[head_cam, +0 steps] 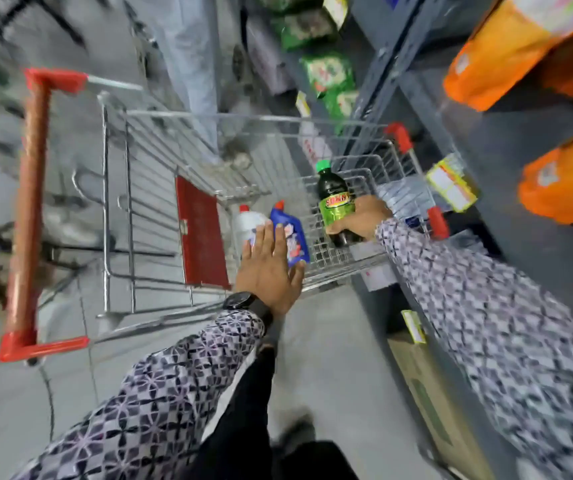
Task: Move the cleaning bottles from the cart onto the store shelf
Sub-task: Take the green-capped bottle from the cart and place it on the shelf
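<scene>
While the right hand [359, 218] is wrapped around the lower body of a dark bottle with a green cap [335, 199], holding it upright above the front corner of the wire cart [209, 157], the left hand [271, 268] reaches in flat, fingers spread wide and gripping nothing. Just past those fingertips lie 2 more bottles on the cart's mesh floor: a blue bottle [292, 237] and, touching it on the far-left side, a white bottle [248, 221]. Both lie on their sides, red caps pointing away from the person, so their long axes run roughly in line with the reaching forearm. The left hand partly overlaps them from the near end and is clearly the nearer one; whether the palm touches the blue bottle is hard to tell through blur. The shelf [507, 140] stands close on the right, so the held bottle probably goes there next.
</scene>
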`<state>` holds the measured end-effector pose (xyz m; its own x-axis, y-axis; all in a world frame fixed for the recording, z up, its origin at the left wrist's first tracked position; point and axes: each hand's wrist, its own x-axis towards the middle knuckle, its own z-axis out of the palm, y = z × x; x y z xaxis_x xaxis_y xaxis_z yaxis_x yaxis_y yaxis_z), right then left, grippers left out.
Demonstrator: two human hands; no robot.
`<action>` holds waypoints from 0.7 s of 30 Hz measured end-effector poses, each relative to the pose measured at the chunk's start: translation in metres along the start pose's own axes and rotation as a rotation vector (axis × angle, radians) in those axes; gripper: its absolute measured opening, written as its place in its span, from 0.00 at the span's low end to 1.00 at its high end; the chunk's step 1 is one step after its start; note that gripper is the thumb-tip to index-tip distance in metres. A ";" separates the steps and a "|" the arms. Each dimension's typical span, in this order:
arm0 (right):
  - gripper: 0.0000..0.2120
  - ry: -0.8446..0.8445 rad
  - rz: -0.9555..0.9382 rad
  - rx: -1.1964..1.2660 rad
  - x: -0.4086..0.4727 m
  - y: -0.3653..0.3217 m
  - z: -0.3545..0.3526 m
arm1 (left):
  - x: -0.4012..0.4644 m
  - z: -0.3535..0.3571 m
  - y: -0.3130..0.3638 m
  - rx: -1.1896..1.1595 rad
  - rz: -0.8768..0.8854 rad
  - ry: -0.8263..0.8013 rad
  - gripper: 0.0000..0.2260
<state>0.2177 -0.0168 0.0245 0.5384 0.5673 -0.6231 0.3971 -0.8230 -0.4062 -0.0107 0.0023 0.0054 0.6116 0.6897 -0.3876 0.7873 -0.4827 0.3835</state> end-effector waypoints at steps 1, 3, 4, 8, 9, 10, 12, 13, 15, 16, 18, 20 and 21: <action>0.21 0.067 -0.017 0.033 -0.021 0.003 -0.018 | -0.006 -0.014 0.009 -0.006 0.041 0.037 0.36; 0.22 0.192 -0.081 0.103 -0.071 0.009 -0.049 | -0.016 -0.046 0.032 -0.048 0.108 0.117 0.36; 0.25 0.280 -0.110 0.144 -0.103 0.014 -0.068 | -0.023 -0.064 0.049 -0.075 0.164 0.173 0.36; 0.37 0.640 -0.220 0.285 -0.234 0.035 -0.139 | -0.042 -0.138 0.134 -0.171 0.466 0.405 0.34; 0.36 0.732 -0.230 0.297 -0.266 0.041 -0.156 | -0.045 -0.154 0.162 -0.187 0.548 0.450 0.34; 0.33 0.822 -0.251 0.322 -0.300 0.048 -0.171 | -0.049 -0.169 0.194 -0.197 0.651 0.503 0.34; 0.26 0.974 -0.286 0.379 -0.358 0.065 -0.195 | -0.060 -0.189 0.263 -0.219 0.861 0.591 0.32; 0.25 1.058 -0.287 0.395 -0.386 0.076 -0.207 | -0.070 -0.197 0.301 -0.239 0.970 0.609 0.30; 0.24 1.201 -0.279 0.411 -0.428 0.096 -0.223 | -0.089 -0.206 0.367 -0.238 1.140 0.604 0.28; 0.25 1.269 -0.254 0.420 -0.448 0.105 -0.228 | -0.097 -0.207 0.398 -0.207 1.202 0.569 0.29; 0.27 1.418 -0.173 0.425 -0.485 0.126 -0.235 | -0.113 -0.202 0.458 -0.135 1.318 0.466 0.29; 0.28 1.544 -0.082 0.435 -0.511 0.146 -0.236 | -0.127 -0.193 0.511 -0.023 1.372 0.369 0.29; 0.29 1.599 -0.036 0.438 -0.521 0.156 -0.235 | -0.136 -0.189 0.534 0.068 1.372 0.317 0.28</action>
<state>0.1736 -0.4336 0.4426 0.8139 -0.1885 0.5496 0.3489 -0.5979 -0.7217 0.3121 -0.2477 0.4211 0.8487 -0.2579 0.4617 -0.4045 -0.8789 0.2527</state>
